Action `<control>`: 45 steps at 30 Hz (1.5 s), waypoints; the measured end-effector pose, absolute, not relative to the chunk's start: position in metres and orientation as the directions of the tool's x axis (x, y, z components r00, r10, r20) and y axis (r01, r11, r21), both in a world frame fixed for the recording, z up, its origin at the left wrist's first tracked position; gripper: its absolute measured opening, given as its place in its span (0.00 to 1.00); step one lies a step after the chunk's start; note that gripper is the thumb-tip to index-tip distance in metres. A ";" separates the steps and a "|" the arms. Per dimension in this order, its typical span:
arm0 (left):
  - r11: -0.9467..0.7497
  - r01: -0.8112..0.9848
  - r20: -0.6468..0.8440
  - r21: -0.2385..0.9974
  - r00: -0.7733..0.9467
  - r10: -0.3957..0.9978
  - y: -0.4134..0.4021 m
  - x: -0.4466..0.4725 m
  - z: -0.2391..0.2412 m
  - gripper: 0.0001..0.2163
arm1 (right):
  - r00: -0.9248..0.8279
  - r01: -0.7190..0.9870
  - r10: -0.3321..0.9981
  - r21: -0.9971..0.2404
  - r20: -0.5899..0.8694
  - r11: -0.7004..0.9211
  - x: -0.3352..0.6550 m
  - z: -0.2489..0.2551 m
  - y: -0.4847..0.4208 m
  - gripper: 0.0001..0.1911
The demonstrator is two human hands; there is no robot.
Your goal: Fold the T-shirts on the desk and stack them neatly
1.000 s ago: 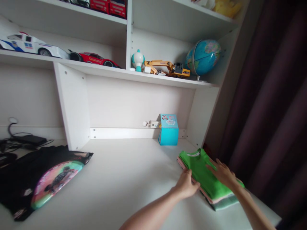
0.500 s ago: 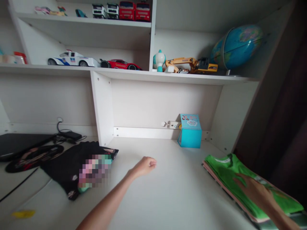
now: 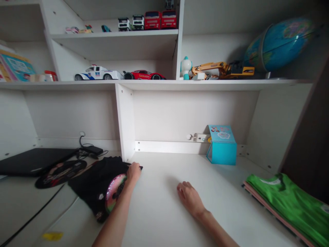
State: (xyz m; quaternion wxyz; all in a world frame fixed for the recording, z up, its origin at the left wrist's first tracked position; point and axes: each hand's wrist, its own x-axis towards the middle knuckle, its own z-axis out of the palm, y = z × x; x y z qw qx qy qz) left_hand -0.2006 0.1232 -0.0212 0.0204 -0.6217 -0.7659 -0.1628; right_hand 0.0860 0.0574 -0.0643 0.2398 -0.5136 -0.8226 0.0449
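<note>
Leftward on the smooth white desk (image 3: 159, 212) lies a black cloth garment (image 3: 89, 181) with a round multicoloured print (image 3: 110, 197), its corner pinched in the grip of the left hand (image 3: 133, 172), the right hand (image 3: 190, 199) loosely closed, apparently empty, so a one-cornered pull could bunch the fabric.

free: desk (image 3: 156, 212) between black garment (image 3: 89, 181) and green shirt (image 3: 290, 202), right grip (image 3: 189, 198) amid | left: panel (image 3: 125, 123) behind black garment | rear right: calendar (image 3: 223, 152) | overhead: shelf (image 3: 218, 85) across rear

desk (image 3: 159, 206) left: garment (image 3: 89, 181) | right: folded clothes (image 3: 288, 202) | between, behind: calendar (image 3: 223, 152) | far left: laptop (image 3: 38, 159), probably
</note>
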 end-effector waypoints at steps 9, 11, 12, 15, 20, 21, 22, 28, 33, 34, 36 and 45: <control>0.206 0.957 0.233 0.205 -0.252 0.939 0.131 -0.208 -0.019 0.10 | -0.396 0.780 0.841 -0.349 0.367 0.520 0.087 -0.064 0.043 0.13; 0.195 0.957 0.249 0.217 -0.247 0.937 0.131 -0.207 -0.020 0.08 | -0.397 0.773 0.840 -0.358 0.371 0.524 0.088 -0.064 0.043 0.13; 0.187 0.956 0.267 0.225 -0.245 0.932 0.130 -0.207 -0.020 0.07 | -0.398 0.769 0.838 -0.362 0.372 0.526 0.088 -0.064 0.043 0.13; 0.158 0.951 0.374 0.264 -0.252 0.893 0.127 -0.209 -0.016 0.07 | -0.407 0.756 0.833 -0.373 0.375 0.537 0.088 -0.065 0.043 0.14; 0.017 0.892 0.668 0.452 -0.351 0.656 0.111 -0.229 0.029 0.09 | -0.418 0.736 0.823 -0.387 0.384 0.555 0.089 -0.065 0.041 0.14; -0.108 0.839 0.743 0.533 -0.404 0.534 0.105 -0.234 0.044 0.10 | -0.420 0.733 0.821 -0.389 0.386 0.558 0.090 -0.065 0.041 0.14; -0.266 0.763 0.790 0.588 -0.472 0.393 0.099 -0.238 0.058 0.10 | -0.421 0.731 0.820 -0.391 0.387 0.560 0.090 -0.065 0.042 0.14; -0.662 0.502 0.765 0.557 -0.619 0.175 0.070 -0.241 0.098 0.12 | -0.418 0.731 0.823 -0.395 0.385 0.556 0.091 -0.066 0.043 0.15; -0.228 0.679 0.580 0.698 -0.349 0.736 0.052 -0.244 0.068 0.03 | -0.414 0.735 0.831 -0.403 0.371 0.546 0.090 -0.065 0.042 0.15; -0.162 0.722 0.477 0.673 -0.256 0.841 0.043 -0.244 0.060 0.03 | -0.411 0.736 0.834 -0.406 0.368 0.542 0.090 -0.065 0.042 0.14; -0.092 0.788 0.257 0.608 -0.086 0.963 0.021 -0.242 0.045 0.03 | -0.405 0.737 0.839 -0.413 0.362 0.534 0.090 -0.063 0.042 0.13; -0.085 0.862 0.119 0.500 0.028 0.992 -0.082 -0.185 0.027 0.09 | -0.443 0.711 0.846 -0.459 0.298 0.533 0.047 -0.013 0.059 0.11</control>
